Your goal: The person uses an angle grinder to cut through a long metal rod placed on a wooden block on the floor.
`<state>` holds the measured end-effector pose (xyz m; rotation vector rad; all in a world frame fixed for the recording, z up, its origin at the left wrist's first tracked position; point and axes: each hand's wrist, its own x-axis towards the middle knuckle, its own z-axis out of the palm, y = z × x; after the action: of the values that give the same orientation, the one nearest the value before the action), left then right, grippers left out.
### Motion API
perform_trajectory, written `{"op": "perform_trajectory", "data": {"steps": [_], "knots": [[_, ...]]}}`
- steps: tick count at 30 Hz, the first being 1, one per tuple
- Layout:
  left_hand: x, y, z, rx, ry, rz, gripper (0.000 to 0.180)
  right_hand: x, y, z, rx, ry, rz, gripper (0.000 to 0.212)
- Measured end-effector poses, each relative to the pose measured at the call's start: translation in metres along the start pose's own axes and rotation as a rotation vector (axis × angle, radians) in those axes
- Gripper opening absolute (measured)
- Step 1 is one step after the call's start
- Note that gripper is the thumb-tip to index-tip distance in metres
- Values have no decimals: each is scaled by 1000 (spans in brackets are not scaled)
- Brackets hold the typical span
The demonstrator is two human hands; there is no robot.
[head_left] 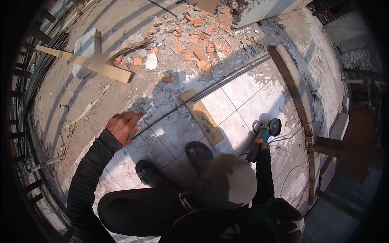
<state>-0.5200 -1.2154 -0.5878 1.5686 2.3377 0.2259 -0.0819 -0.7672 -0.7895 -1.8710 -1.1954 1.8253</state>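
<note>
My left hand point(122, 127) is bent loosely at the left end of several long thin dark metal rods point(225, 83). Its thumb stands apart from the fingers, and no rod shows between them. The rods lie slantwise over a short wooden board point(207, 121) on the tiled floor. On the right, my right hand point(262, 144) is closed around the body of a teal and black angle grinder point(263, 133). The grinder's dark disc faces up and away, apart from the rods. Whether the disc spins I cannot tell.
Broken brick rubble point(194, 40) is heaped beyond the rods. A wooden plank point(85, 65) leans across a pale block point(86, 50) at far left. A long wooden beam point(293, 89) borders the tiles on the right, with loose cables point(298, 133) nearby. My sandalled feet point(198, 150) are close to the board.
</note>
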Motion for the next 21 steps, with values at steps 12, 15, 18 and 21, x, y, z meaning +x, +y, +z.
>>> {"op": "perform_trajectory", "data": {"steps": [12, 15, 18, 21], "knots": [[183, 217, 136, -1134, -74, 515, 99, -119, -96, 142, 449, -284, -704, 39], [176, 248, 154, -1150, 207, 339, 106, -174, -120, 165, 292, -31, -852, 41], [168, 268, 134, -1213, 365, 279, 94, -213, -139, 165, 347, 10, -952, 46], [154, 265, 106, -1233, 412, 204, 67, -234, -136, 156, -15, 62, -1253, 50]]}}
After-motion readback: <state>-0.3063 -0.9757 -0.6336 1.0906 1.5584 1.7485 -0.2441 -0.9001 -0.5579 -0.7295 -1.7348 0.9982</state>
